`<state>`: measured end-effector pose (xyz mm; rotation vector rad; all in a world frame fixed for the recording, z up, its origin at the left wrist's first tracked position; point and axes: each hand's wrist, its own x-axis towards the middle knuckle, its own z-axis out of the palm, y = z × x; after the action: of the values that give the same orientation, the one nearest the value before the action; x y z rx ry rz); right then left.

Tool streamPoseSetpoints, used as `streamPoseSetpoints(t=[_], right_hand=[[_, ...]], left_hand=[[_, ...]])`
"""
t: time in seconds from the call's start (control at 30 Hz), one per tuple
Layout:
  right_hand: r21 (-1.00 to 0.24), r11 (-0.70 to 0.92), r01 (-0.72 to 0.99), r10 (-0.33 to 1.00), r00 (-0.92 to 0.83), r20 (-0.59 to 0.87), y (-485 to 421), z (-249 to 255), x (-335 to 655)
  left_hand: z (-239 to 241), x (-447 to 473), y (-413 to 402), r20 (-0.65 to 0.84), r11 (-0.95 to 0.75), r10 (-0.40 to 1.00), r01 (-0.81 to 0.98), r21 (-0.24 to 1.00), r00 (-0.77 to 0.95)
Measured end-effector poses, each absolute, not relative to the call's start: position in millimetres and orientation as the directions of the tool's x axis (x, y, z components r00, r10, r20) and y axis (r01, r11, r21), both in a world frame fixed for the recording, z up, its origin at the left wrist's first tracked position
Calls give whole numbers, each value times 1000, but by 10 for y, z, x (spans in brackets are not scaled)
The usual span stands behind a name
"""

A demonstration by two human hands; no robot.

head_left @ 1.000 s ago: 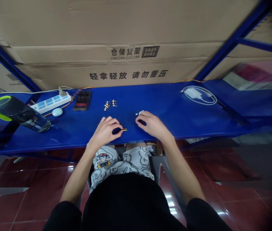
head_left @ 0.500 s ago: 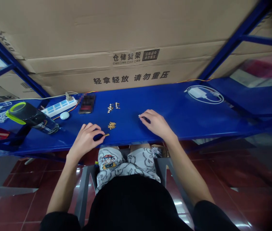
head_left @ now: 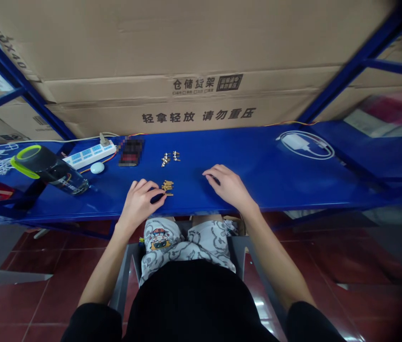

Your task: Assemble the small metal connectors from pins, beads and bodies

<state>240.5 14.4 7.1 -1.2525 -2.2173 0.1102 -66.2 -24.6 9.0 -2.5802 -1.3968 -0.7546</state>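
Observation:
My left hand [head_left: 142, 201] rests on the blue shelf [head_left: 275, 180] with thumb and forefinger pinched on a small brass pin, its tip touching a little pile of brass pins [head_left: 167, 186]. My right hand [head_left: 226, 183] lies curled on the shelf to the right, fingertips down; what is under them is hidden. A cluster of small silver and brass parts [head_left: 169, 157] lies farther back, between the two hands.
A dark bottle with a green rim [head_left: 46, 171] lies at the left, beside a white power strip [head_left: 88, 154], a small white oval device [head_left: 97, 167] and a dark phone [head_left: 130, 151]. A white charger with coiled cable [head_left: 303, 144] sits at right. Cardboard boxes [head_left: 193, 61] stand behind.
My left hand swung out to the left with a brass pin, uncovering the brass pile, then came back to its edge. My right hand barely moved. The view shifted slightly.

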Motion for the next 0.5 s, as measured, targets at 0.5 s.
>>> streamPoseSetpoints(t=[0.5], right_hand=[[-221, 600, 769, 796, -550, 252, 1241, 127, 1713]], left_hand=[[262, -499, -193, 578, -558, 751, 774, 299, 318]])
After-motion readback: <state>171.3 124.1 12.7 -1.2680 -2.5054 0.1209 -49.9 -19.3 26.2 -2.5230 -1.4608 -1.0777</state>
